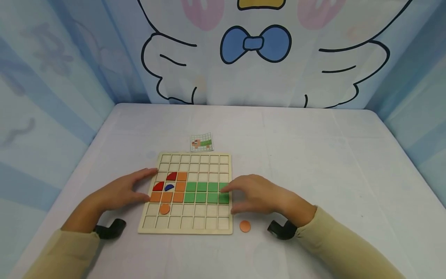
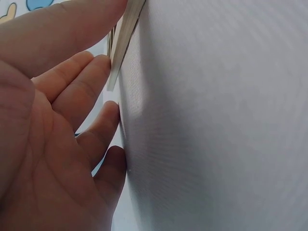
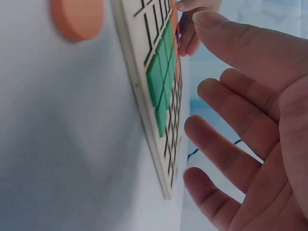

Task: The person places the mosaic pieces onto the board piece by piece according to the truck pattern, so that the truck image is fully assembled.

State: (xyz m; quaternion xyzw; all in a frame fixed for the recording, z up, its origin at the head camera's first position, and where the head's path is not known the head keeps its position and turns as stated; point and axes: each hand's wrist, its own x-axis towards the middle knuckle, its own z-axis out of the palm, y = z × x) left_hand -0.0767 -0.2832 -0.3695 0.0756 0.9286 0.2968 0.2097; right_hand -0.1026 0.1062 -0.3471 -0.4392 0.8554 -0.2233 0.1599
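A wooden grid board [image 1: 195, 223] lies flat on the table. Orange squares [image 1: 178, 197], two red quarter-circle pieces [image 1: 158, 186] and a blue half-circle piece [image 1: 169, 188] fill cells on its left. Two rows of green squares [image 1: 202, 186] run to the right edge. One orange disc [image 1: 165, 209] sits below the orange squares. My left hand [image 1: 120, 192] touches the board's left edge with extended fingers and thumb. Over the right edge hovers my right hand [image 1: 259, 193], fingers loosely spread and holding nothing. A second orange disc [image 3: 78, 18] lies on the table beside the board.
Behind the board lies a small picture card [image 1: 201, 142] showing a grid with a coloured figure. The white tablecloth [image 1: 313, 155] spreads around everything. A printed curtain [image 1: 256, 81] hangs at the back, and blue-patterned curtains close off both sides.
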